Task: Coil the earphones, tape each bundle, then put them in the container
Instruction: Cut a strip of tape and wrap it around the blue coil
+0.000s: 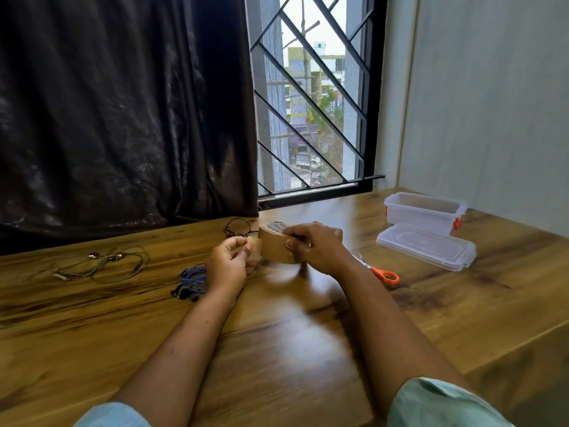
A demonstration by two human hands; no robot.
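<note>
My right hand (317, 246) grips a roll of brown tape (274, 245) above the wooden table (277, 334). My left hand (229, 260) pinches the roll's loose end just left of it. A blue earphone bundle (191, 280) lies by my left wrist. A loose pale earphone (104, 265) sprawls further left. A dark coiled earphone (237, 228) sits behind the roll. The clear container (425, 211) with orange clips stands open at the back right.
The container's clear lid (426, 246) lies flat in front of it. Orange-handled scissors (381, 272) rest right of my right forearm. A dark curtain (123, 103) and a barred window (314, 97) back the table; a wall (492, 103) closes the right side.
</note>
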